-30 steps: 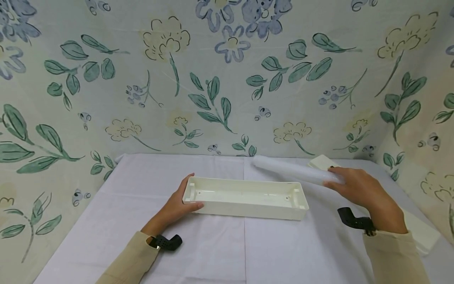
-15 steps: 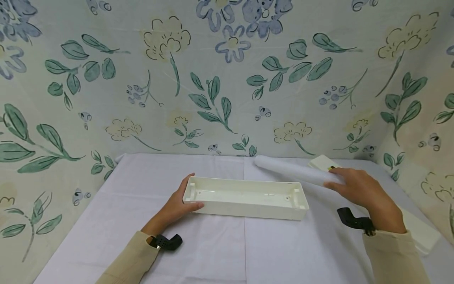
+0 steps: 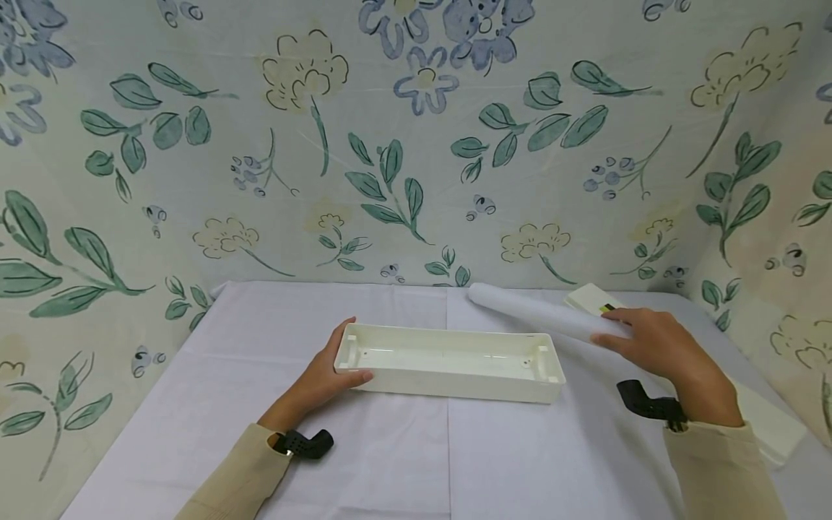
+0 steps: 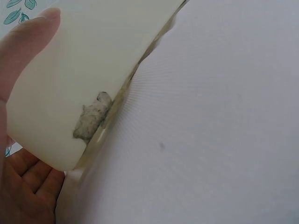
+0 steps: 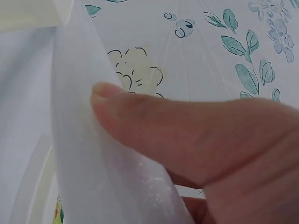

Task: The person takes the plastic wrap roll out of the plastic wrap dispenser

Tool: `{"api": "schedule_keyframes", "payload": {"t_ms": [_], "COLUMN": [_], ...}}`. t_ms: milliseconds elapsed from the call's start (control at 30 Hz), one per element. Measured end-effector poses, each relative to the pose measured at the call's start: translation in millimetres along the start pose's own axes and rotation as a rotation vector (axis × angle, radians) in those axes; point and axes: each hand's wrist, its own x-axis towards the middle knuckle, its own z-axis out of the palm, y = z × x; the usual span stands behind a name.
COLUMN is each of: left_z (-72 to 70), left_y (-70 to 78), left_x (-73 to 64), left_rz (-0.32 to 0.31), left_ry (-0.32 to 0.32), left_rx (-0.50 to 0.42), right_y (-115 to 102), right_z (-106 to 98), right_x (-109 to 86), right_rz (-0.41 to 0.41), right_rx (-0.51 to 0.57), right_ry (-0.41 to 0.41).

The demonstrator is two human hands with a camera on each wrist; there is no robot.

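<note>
My left hand (image 3: 325, 375) grips the left end of a long cream plastic box (image 3: 448, 386), its thumb over the front wall and its fingers behind the end. The box lies with its hollow side up on the cloth. A grey-green patch (image 4: 93, 116) marks its outer wall in the left wrist view. My right hand (image 3: 669, 350) holds the right end of a smooth, whitish translucent plastic roll (image 3: 526, 307), thumb along its near side. The roll slants away to the left, behind the box's right end. Most right-hand fingers are hidden.
A long cream lid-like piece (image 3: 773, 426) lies under the right arm, its far end and a small yellow-green label showing beyond the hand. White cloth (image 3: 364, 462) covers the table. A floral curtain (image 3: 416, 202) stands behind and along both sides.
Both hands and the box keep their places. The roll's far end has shifted very slightly right, and a little more of the yellow-green label shows beside my right hand.
</note>
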Motion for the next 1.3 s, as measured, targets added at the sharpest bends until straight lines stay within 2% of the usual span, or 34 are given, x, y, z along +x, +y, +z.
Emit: {"api": "schedule_keyframes", "payload": {"t_ms": [233,467,867,1300], "left_z": [-0.4,-0.3,0.2,-0.1], "left_y": [-0.9,-0.6,0.5,2.9], "left_x": [0.3,-0.6,-0.4,-1.0], "left_rz": [-0.002,0.008,0.003,-0.011], "left_ry": [-0.007,-0.005,-0.011,-0.005], "left_rx": [-0.007,0.001,-0.018,0.001], "right_y": [-0.1,0.7,4.3,9.6], "right_z": [-2.0,-1.3,1.4,5.4], "right_x": [-0.9,0.9,0.7,2.2], "right_rz": [-0.02,-0.005,0.028,-0.002], "right_rx": [0.022,0.029,0.056,0.084], "right_ry": [0.008,0.01,-0.047,-0.05]}}
